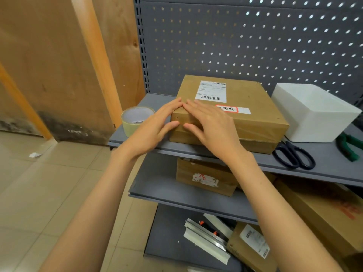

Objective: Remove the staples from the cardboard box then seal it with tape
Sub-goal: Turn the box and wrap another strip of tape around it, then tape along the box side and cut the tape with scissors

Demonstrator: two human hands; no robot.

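Note:
A flat brown cardboard box (255, 107) with a white shipping label and clear tape over its top lies on the top grey shelf (334, 165). My left hand (155, 126) lies flat with straight fingers against the box's left side and near-left corner. My right hand (212, 126) presses flat on the box's top near the same corner, thumb down the front face. The two hands' fingertips nearly meet at the corner. A roll of clear tape (135, 119) stands on the shelf just left of the box.
A white foam box (314, 112) stands right of the cardboard box. Black scissors (294, 156) and green-handled pliers (349, 144) lie at the shelf's right front. Lower shelves hold more cardboard boxes (206, 177) and metal strips (206, 238). A pegboard (255, 36) backs the shelf.

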